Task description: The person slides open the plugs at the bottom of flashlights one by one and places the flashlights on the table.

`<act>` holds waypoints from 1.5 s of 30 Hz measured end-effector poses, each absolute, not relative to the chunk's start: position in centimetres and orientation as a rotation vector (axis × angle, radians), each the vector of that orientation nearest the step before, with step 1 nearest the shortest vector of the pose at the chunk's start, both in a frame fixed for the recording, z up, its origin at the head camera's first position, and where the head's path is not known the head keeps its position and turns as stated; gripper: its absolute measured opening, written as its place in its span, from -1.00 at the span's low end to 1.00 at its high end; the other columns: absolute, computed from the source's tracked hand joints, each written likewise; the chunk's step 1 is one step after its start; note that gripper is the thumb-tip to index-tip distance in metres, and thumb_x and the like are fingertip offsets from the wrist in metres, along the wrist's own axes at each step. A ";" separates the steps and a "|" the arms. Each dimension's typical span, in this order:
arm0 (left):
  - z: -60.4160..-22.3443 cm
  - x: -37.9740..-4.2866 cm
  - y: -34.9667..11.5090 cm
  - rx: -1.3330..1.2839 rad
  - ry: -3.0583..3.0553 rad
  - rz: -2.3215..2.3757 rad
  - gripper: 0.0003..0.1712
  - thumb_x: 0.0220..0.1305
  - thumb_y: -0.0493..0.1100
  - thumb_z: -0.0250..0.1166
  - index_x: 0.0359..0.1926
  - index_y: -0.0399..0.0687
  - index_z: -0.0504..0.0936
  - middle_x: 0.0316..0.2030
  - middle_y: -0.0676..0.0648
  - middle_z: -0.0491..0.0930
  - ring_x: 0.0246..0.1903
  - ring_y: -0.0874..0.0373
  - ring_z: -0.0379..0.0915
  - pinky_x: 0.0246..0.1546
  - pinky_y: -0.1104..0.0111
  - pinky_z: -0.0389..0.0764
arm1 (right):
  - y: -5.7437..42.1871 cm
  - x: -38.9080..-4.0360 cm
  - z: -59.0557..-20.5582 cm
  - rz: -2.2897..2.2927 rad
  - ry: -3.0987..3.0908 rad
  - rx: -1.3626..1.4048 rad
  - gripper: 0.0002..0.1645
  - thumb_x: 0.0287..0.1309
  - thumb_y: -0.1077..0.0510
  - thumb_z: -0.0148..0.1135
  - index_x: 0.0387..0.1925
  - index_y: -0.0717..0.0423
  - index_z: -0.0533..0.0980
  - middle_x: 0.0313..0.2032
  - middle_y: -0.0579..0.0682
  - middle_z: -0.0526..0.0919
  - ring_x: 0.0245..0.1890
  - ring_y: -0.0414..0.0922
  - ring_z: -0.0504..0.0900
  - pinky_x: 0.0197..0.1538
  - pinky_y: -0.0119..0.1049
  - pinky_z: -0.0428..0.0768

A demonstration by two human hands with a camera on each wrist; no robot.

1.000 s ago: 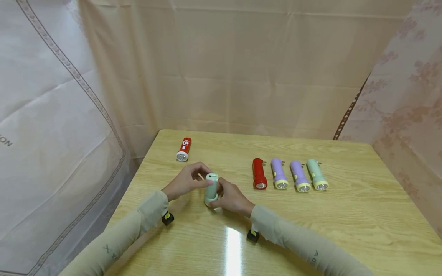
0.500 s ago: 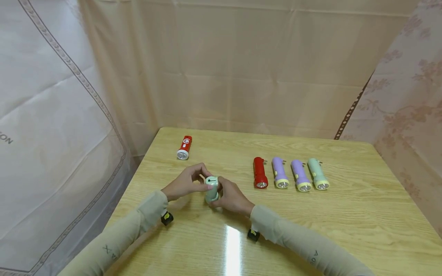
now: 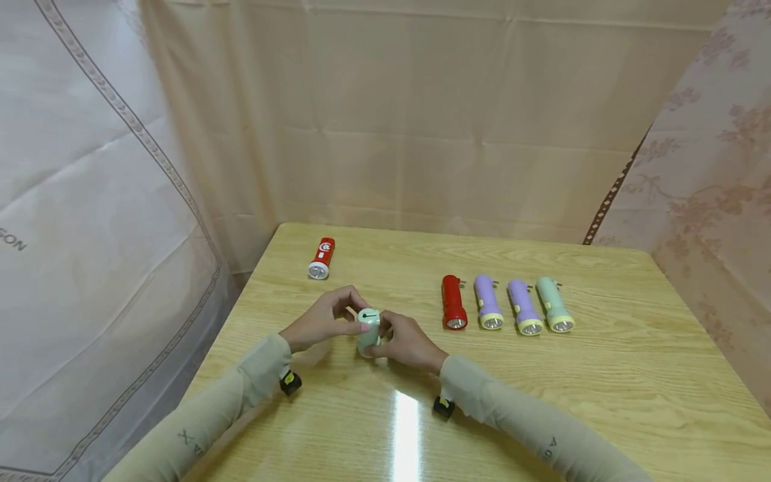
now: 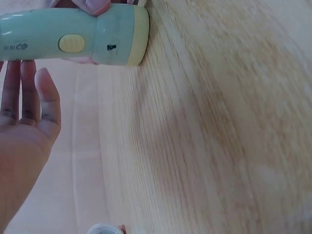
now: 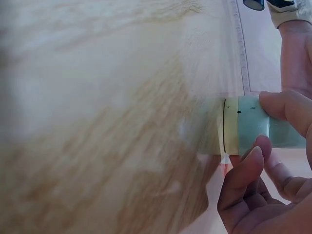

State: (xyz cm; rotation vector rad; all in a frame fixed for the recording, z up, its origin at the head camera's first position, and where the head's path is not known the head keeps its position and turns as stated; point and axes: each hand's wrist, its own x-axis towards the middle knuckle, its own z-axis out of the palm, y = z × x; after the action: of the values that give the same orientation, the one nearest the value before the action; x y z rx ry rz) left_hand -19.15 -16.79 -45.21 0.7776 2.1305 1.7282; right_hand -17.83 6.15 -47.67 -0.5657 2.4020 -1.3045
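Note:
A pale green flashlight (image 3: 367, 340) stands upright on the wooden table, its slotted end up and its yellow-rimmed head down. The left hand (image 3: 319, 323) pinches its upper part, thumb on the near side and index finger behind. Around the lower part, close above the rim, the right hand (image 3: 411, 345) grips with thumb and fingers. In the left wrist view a yellow switch (image 4: 72, 43) and a small dark mark show on the flashlight's side. The right wrist view shows the yellow rim (image 5: 231, 126) right at the tabletop.
At the back left of the table (image 3: 632, 375) lies a red flashlight (image 3: 322, 257) with a white head. To the right lie a dark red flashlight (image 3: 453, 301), two purple ones, one of them the nearer purple flashlight (image 3: 525, 307), and another green flashlight (image 3: 555, 304), all with prongs out.
The held flashlight's slotted top sits slightly lower in the head view and its shaft looks shorter. Both hands keep their hold; the right thumb has shifted slightly. The other flashlights stay put.

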 end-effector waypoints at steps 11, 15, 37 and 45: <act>-44.9 -19.1 -17.3 0.608 2.010 1.806 -0.68 0.44 -0.10 0.34 0.10 -0.17 0.65 0.08 -0.17 0.61 0.09 -0.07 0.55 0.17 -0.07 0.55 | 6.1 -17.9 -47.9 -1.308 2.407 -0.559 -0.53 0.02 -0.04 0.64 -0.18 0.00 0.52 -0.22 -0.11 0.62 -0.23 -0.14 0.56 -0.20 -0.26 0.54; -44.8 -19.1 -17.3 0.576 2.019 1.794 -0.66 0.45 -0.08 0.34 0.11 -0.18 0.65 0.08 -0.16 0.61 0.09 -0.04 0.55 0.21 -0.19 0.48 | 6.0 -18.0 -48.0 -1.322 2.396 -0.564 -0.53 0.03 -0.04 0.64 -0.19 -0.02 0.52 -0.22 -0.13 0.63 -0.22 -0.15 0.56 -0.17 -0.25 0.53; -43.9 -19.0 -17.1 0.547 2.084 1.748 -0.74 0.38 -0.15 0.40 0.02 -0.16 0.69 0.04 -0.14 0.65 0.07 -0.06 0.56 0.10 0.14 0.61 | 6.1 -17.8 -48.0 -1.331 2.388 -0.560 -0.55 0.05 -0.04 0.62 -0.21 -0.01 0.51 -0.24 -0.11 0.63 -0.21 -0.15 0.56 -0.15 -0.23 0.52; -44.1 -18.9 -16.9 0.506 2.103 1.757 -0.81 0.40 -0.22 0.35 -0.03 -0.19 0.68 0.01 -0.14 0.65 0.00 -0.04 0.56 0.09 0.11 0.61 | 6.0 -17.8 -47.8 -1.346 2.374 -0.563 -0.55 0.04 0.00 0.63 -0.21 0.03 0.51 -0.24 -0.08 0.62 -0.22 -0.13 0.55 -0.17 -0.23 0.51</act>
State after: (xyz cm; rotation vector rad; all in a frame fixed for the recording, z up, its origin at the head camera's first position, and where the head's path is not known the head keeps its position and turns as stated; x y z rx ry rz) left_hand -18.95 -16.85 -44.07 0.5061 2.1027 1.7568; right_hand -17.77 5.96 -47.79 -0.5633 2.3737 -1.3464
